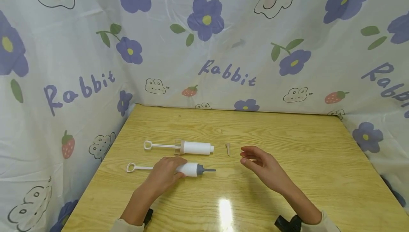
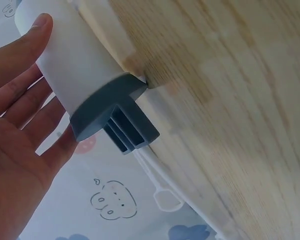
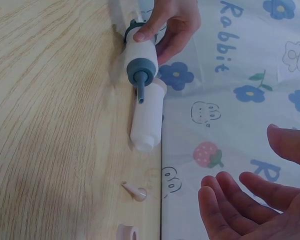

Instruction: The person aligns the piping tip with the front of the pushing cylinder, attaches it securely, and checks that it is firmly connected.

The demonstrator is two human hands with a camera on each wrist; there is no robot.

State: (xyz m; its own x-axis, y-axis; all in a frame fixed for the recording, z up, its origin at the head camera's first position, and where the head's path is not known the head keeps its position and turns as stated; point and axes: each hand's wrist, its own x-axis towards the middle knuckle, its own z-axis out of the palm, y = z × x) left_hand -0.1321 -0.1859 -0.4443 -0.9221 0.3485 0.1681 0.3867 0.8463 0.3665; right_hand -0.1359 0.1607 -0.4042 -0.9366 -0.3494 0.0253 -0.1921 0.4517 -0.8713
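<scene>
Left hand [image 1: 166, 173] gripped the grey-nozzled syringe [image 1: 188, 169]; right hand [image 1: 265, 170] held nothing.
Grey-nozzled syringe lay along the worktop [image 1: 287, 136], nozzle pointing right; could not tell whether its barrel was lifted clear. Left fingers and thumb wrapped the barrel; right fingers were loosely curved, a wide gap to the thumb, well right of the grey-nozzled syringe's tip. Pink-collared syringe [image 1: 197, 148], without a nozzle on its end, lay just beyond the grey-nozzled syringe; small pink nozzle [image 1: 228, 148] sat beyond and right of its tip. Step in hand, as judged: securing or placing the grey-nozzled syringe. Next move seemed to call for a steady left grip, with the right hand ready to help at the nozzle end.
</scene>
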